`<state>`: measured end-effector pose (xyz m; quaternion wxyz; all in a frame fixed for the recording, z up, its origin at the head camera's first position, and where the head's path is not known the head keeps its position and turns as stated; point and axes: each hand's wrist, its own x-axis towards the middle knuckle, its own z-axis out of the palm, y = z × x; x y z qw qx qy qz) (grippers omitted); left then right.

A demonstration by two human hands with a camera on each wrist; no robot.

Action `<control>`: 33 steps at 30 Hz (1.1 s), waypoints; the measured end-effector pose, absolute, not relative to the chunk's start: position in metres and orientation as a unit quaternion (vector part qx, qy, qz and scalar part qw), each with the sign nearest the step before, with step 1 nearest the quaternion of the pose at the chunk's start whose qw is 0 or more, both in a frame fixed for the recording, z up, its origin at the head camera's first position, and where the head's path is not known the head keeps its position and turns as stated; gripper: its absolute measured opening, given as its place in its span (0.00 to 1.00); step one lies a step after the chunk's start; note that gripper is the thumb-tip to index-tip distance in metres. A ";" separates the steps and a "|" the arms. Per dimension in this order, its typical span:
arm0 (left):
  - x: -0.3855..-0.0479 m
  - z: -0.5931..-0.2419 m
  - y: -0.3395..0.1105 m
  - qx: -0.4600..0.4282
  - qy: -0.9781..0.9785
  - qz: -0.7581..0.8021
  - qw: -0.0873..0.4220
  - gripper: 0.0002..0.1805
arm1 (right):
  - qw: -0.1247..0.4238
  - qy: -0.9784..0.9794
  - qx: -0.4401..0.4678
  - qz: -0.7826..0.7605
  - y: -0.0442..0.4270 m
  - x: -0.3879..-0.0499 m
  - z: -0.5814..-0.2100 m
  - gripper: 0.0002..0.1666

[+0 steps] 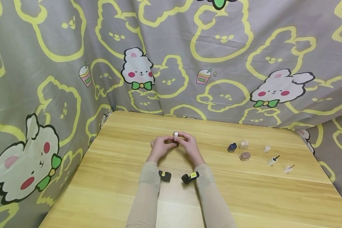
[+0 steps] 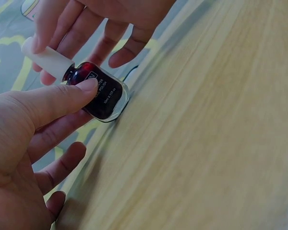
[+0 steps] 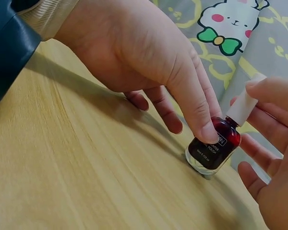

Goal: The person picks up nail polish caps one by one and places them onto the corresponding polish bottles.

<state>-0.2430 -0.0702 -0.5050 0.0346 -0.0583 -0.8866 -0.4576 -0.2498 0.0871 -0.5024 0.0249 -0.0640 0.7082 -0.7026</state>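
Observation:
A dark red nail polish bottle (image 2: 103, 98) with white lettering and a tall white cap (image 2: 47, 62) is between the two hands. My left hand (image 1: 161, 148) grips the glass body, its thumb pressed over the label. At the top, my right hand (image 1: 189, 147) pinches the cap between thumb and fingers. The cap still sits on the bottle's neck, seen closely in the right wrist view. The bottle's base is at or just above the tabletop; I cannot tell whether it touches.
To the right on the wooden table (image 1: 117, 190) stand a dark blue bottle (image 1: 232, 147), a cream bottle (image 1: 243, 144) and a mauve bottle (image 1: 245, 155). Farther right are a white cap (image 1: 267, 148) and two brush caps (image 1: 273, 160) lying down. A patterned curtain (image 1: 171, 38) borders the table.

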 end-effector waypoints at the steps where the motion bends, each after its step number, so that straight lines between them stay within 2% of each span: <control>1: -0.243 -0.505 -0.070 -0.059 -0.888 -0.455 0.036 0.14 | 0.024 0.708 -0.064 -0.702 0.087 -0.250 -0.502 0.18; 10: -0.243 -0.506 -0.070 -0.064 -0.886 -0.458 0.034 0.14 | -0.022 0.728 -0.037 -0.684 0.082 -0.250 -0.502 0.12; 19: -0.244 -0.506 -0.069 -0.069 -0.885 -0.460 0.034 0.14 | -0.062 0.730 -0.013 -0.680 0.077 -0.250 -0.504 0.14; 23: -0.243 -0.506 -0.069 -0.067 -0.889 -0.452 0.035 0.15 | -0.047 0.734 -0.024 -0.677 0.078 -0.251 -0.505 0.16; 28: -0.243 -0.506 -0.070 -0.065 -0.888 -0.453 0.034 0.14 | 0.005 0.718 -0.053 -0.694 0.084 -0.253 -0.504 0.26; 33: -0.243 -0.507 -0.070 -0.065 -0.886 -0.458 0.035 0.14 | 0.033 0.701 -0.070 -0.709 0.091 -0.255 -0.503 0.27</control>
